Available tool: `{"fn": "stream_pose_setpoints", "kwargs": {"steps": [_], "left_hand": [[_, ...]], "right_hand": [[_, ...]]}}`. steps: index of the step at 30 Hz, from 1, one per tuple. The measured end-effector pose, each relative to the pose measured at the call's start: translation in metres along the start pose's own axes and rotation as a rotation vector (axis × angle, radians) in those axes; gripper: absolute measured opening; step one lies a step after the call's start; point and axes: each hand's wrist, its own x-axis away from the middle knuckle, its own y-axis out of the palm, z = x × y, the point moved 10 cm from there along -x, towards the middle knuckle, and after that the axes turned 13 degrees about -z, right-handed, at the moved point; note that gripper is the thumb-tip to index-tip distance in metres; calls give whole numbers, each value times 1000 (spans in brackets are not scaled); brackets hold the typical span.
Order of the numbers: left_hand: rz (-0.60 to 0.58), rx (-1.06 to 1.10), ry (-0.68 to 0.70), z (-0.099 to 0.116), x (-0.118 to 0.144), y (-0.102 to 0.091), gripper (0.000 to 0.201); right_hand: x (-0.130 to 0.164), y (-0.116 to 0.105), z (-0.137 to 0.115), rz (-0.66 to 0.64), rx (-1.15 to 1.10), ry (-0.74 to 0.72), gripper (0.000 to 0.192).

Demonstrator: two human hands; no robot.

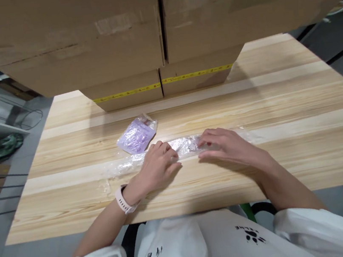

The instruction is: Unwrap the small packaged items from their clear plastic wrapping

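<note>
— What have you got under your hands there?

— A long strip of clear plastic wrap (184, 147), lying flat across the wooden table (283, 99) in front of me. My left hand (158, 169) is curled over it, fingertips pressing down on the film near its middle. My right hand (228, 145) lies flatter, fingers together and stretched along the strip, touching it just beside the left.

— Are you gripping it or only holding it down?

— Pressing, as far as I can judge. Neither hand has lifted any of it, and I can't tell whether a fold is pinched under my left fingers.

— How far along does it look?

— The film seems already gathered into a narrow band, crumpled at the left end and running past my right hand on the other side. I'd guess the middle is being worked and both ends are not yet dealt with.

— And that purple thing?

— A small purple packet (136, 135) in clear wrapping, lying near my left hand, untouched. Behind it stand big cardboard boxes (156, 27)
</note>
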Motion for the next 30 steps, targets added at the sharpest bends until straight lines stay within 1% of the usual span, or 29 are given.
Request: {"fn": "stream_pose_setpoints", "kwargs": {"steps": [2, 4, 5, 7, 8, 9, 11, 13, 17, 20, 22, 25, 26, 29, 30], "left_hand": [[38, 38, -9, -4, 4, -5, 14], [64, 16, -13, -5, 4, -8, 9], [54, -6, -18, -6, 2, -8, 11], [3, -45, -49, -11, -3, -4, 30], [-21, -56, -77, -15, -5, -2, 36], [-40, -57, -107, -19, -6, -1, 38], [-62, -34, -145, -28, -6, -1, 34], [-69, 3, -153, -34, -5, -1, 30], [-36, 65, -145, -43, -2, -4, 23], [17, 105, -133, -46, 0, -6, 9], [69, 111, -123, -47, 1, -10, 7], [119, 101, -127, -49, 4, -13, 7], [115, 96, -138, -50, 5, -12, 13], [75, 88, -180, -57, 6, -4, 39], [70, 91, -188, -59, 6, -2, 43]], "right_hand": [[3, -9, 6, 68, -4, 16, 18], [4, -13, 7, 119, 36, 11, 21], [3, -12, 8, 111, 52, 3, 27], [1, -6, 9, 58, 68, -2, 38], [1, -4, 12, 33, 71, 9, 40], [1, -2, 15, 18, 73, 28, 38], [2, -2, 21, 22, 69, 57, 27], [3, -5, 25, 47, 50, 60, 16], [4, -12, 27, 122, 25, 58, 22], [3, -16, 25, 158, 7, 56, 19], [3, -16, 26, 154, -20, 71, 18], [3, -10, 34, 103, -49, 123, 16], [3, -8, 37, 86, -51, 138, 20], [3, -2, 42, 58, -26, 146, 42], [2, -1, 41, 56, -13, 135, 43]]}}
